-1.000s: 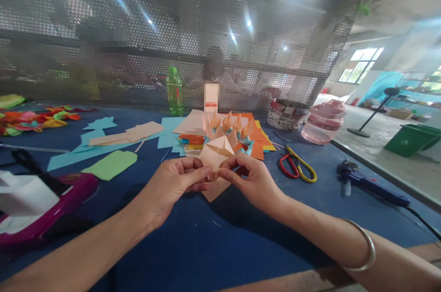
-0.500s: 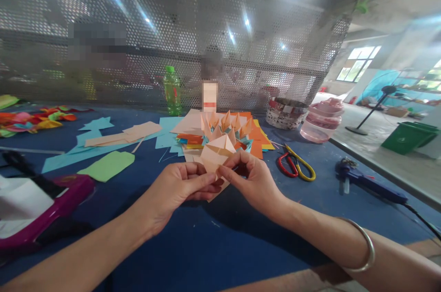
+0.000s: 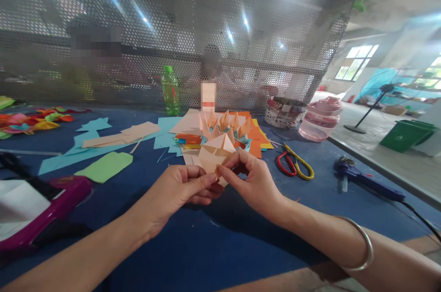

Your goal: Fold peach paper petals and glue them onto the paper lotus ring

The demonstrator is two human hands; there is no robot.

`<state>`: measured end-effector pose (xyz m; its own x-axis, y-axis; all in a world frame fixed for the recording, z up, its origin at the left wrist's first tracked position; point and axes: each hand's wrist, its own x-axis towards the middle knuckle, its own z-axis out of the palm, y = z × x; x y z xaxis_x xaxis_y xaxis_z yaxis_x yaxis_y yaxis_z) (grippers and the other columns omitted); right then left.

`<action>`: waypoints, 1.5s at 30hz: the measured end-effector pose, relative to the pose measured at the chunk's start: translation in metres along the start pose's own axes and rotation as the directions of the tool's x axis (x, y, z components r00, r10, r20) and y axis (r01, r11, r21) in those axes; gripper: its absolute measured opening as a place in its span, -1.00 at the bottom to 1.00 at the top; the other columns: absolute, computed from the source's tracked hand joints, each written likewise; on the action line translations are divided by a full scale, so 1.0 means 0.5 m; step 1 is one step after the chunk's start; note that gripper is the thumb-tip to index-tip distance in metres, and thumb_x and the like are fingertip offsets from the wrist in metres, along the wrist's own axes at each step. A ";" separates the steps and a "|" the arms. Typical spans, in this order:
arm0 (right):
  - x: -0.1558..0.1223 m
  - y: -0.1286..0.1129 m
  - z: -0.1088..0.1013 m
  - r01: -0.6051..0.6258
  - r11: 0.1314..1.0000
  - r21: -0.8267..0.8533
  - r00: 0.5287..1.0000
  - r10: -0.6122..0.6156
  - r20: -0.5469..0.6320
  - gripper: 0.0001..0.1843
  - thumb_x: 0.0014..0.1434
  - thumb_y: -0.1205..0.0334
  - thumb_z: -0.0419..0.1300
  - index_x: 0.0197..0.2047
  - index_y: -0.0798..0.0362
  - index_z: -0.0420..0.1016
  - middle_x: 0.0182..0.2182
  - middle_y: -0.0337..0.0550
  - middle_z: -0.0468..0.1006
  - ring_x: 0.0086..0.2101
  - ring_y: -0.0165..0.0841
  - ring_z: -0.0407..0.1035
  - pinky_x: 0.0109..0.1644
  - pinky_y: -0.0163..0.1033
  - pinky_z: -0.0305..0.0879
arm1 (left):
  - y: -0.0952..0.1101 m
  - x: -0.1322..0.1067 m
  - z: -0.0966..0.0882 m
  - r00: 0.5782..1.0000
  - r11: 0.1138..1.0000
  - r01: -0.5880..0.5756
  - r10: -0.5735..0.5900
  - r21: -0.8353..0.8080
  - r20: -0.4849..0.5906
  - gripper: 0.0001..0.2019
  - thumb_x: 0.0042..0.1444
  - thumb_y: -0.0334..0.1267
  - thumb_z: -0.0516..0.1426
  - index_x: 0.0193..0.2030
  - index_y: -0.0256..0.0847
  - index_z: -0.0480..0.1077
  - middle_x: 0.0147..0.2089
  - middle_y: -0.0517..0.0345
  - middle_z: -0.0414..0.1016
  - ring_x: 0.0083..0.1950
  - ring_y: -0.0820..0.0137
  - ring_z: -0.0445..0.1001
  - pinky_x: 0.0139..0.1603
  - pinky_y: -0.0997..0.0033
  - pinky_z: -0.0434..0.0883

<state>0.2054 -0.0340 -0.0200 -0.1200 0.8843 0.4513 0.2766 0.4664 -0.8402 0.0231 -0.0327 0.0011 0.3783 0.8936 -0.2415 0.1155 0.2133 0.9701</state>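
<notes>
Change: lower flap of peach folded paper [image 3: 212,158] drawn up, less of it showing below the hands than a second earlier.
Left hand [image 3: 175,200]: fingers [image 3: 203,181] nearly straight, close together, at paper's lower edge; grip unclear.
Right hand [image 3: 251,181]: thumb and forefinger curled, pinching paper's near corner.
Paper position: lifted above blue table [image 3: 103,246], in front of pointed origami assembly [image 3: 223,128].

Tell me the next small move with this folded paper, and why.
Probably press the crease of the peach folded paper firmly between your left hand and right hand. Both hands pinch it near its lower edge, and its layers seem to stand slightly apart, so a sharper crease may help them lie flat.
</notes>
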 end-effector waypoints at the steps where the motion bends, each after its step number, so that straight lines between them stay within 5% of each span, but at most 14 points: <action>1: 0.000 -0.001 0.000 0.004 1.000 -0.004 1.000 -0.004 -0.001 -0.83 0.14 0.24 0.24 -0.44 0.06 0.35 -0.48 -0.29 0.48 -0.48 -0.50 0.34 -0.36 -0.35 0.29 | 0.000 0.000 0.000 1.000 1.000 0.000 0.000 0.001 -0.001 -0.69 -0.01 -0.01 0.31 -0.30 -0.25 0.59 -0.24 0.02 0.68 -0.21 0.35 0.61 -0.23 0.51 0.49; 28: -0.005 -0.007 0.000 0.152 0.981 -0.122 0.988 -0.155 -0.015 -0.89 0.14 0.32 0.22 -0.36 0.04 0.33 -0.46 -0.29 0.51 -0.49 -0.52 0.34 -0.39 -0.38 0.30 | 0.004 -0.003 0.005 0.997 1.000 -0.002 0.001 -0.010 -0.071 -0.67 -0.20 -0.04 0.38 -0.38 -0.28 0.59 -0.41 0.09 0.64 -0.34 0.41 0.56 -0.32 0.54 0.44; 39: -0.006 0.000 0.004 0.041 0.999 0.027 0.999 -0.040 -0.036 -0.33 0.14 0.26 0.25 0.22 -0.10 0.00 -0.37 -0.25 0.55 -0.43 -0.35 0.46 -0.30 -0.16 0.43 | 0.000 -0.001 0.004 0.997 1.000 -0.002 0.003 0.010 -0.077 -0.62 -0.17 -0.01 0.36 -0.31 -0.29 0.58 -0.33 0.04 0.66 -0.30 0.37 0.57 -0.26 0.48 0.45; 45: 0.004 0.000 0.003 -0.082 0.983 0.163 0.996 0.088 -0.028 -0.06 0.03 0.20 0.36 0.32 -0.13 -0.13 -0.16 -0.16 0.53 -0.34 -0.34 0.47 -0.24 -0.15 0.46 | 0.000 0.004 0.004 0.998 1.000 -0.012 0.013 0.017 -0.069 -0.63 -0.14 -0.03 0.35 -0.30 -0.29 0.57 -0.31 0.03 0.67 -0.29 0.36 0.58 -0.23 0.46 0.45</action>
<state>0.2036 -0.0320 -0.0194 -0.0688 0.9207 0.3841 0.1263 0.3900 -0.9121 0.0255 -0.0314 0.0006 0.3158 0.9214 -0.2264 0.1266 0.1955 0.9725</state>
